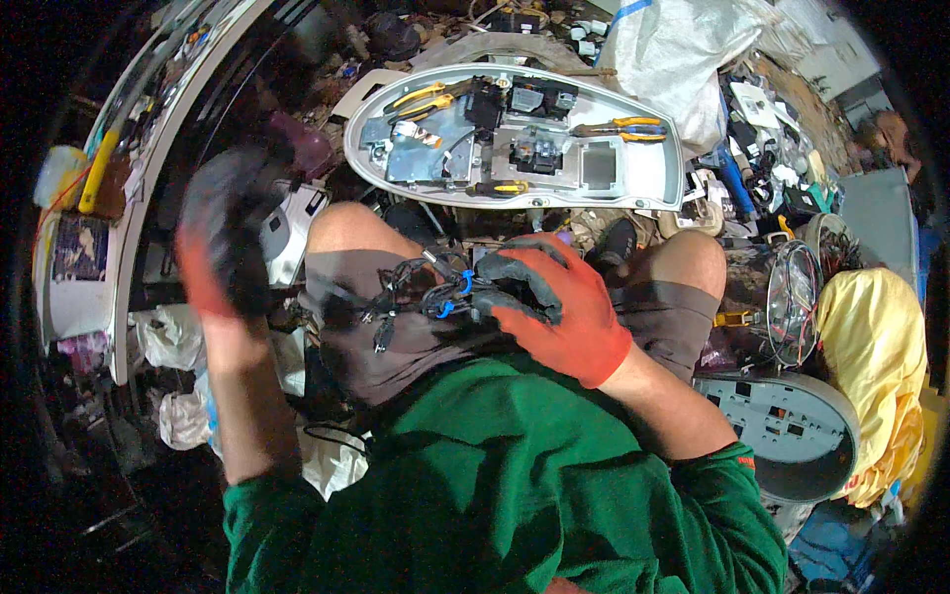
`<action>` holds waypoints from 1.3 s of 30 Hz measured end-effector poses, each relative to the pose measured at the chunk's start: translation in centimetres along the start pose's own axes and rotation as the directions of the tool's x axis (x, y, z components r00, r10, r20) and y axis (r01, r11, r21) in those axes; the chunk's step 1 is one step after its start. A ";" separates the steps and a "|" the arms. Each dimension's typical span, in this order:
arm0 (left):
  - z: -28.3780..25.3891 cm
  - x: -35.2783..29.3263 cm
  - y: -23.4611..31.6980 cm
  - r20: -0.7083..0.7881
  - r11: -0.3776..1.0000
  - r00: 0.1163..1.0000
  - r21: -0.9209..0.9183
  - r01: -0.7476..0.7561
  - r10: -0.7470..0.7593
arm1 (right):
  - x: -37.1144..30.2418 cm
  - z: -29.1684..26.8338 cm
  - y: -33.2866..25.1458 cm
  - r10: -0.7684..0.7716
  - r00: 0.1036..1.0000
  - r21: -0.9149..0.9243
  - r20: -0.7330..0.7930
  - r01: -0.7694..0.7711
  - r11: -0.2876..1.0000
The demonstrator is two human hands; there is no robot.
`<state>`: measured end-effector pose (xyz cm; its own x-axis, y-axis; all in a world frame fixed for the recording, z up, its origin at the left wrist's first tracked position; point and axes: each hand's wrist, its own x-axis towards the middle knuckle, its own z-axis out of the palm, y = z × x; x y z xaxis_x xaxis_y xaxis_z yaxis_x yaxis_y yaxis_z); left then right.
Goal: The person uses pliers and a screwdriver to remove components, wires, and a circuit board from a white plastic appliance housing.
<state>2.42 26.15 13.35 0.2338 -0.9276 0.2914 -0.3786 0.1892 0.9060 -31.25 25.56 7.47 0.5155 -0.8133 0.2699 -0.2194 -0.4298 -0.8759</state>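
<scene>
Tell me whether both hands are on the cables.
No, only the right hand holds the cables; the left hand is apart.

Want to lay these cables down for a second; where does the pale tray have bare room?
The right end of the pale tray is bare below the yellow-handled pliers, between the square opening and the right rim. The middle is crowded with black parts, the left with a bluish plate and another yellow-handled tool.
</scene>
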 end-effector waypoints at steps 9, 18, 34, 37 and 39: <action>9.9 -10.0 -0.2 0.245 0.957 0.928 -0.006 0.289 -0.279 | 0.4 2.1 0.6 -0.061 0.981 -0.035 -0.184 0.055 0.998; 13.6 5.0 0.9 0.239 0.700 0.971 -0.690 0.185 -0.022 | 9.1 -9.6 5.4 -0.372 0.860 -0.406 -0.350 0.219 0.887; 17.7 13.2 -4.4 0.572 0.209 0.802 -0.816 0.538 0.168 | 12.6 -17.4 27.3 0.248 0.968 -0.957 -0.035 -0.103 0.270; 18.2 13.3 -4.4 0.576 0.214 0.783 -0.816 0.537 0.235 | 13.5 -17.0 26.6 0.334 0.942 -0.969 -0.032 -0.111 0.222; 18.0 13.3 -4.8 0.577 0.236 0.789 -0.814 0.531 0.213 | 14.2 -16.9 26.2 0.373 0.927 -0.972 -0.035 -0.119 0.203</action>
<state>-8.73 7.13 7.33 -0.4126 -0.8772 0.2454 0.7637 -0.1863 0.6181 -43.64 -3.86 -4.88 0.3668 -0.9282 -0.0624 -0.9109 -0.3719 0.1784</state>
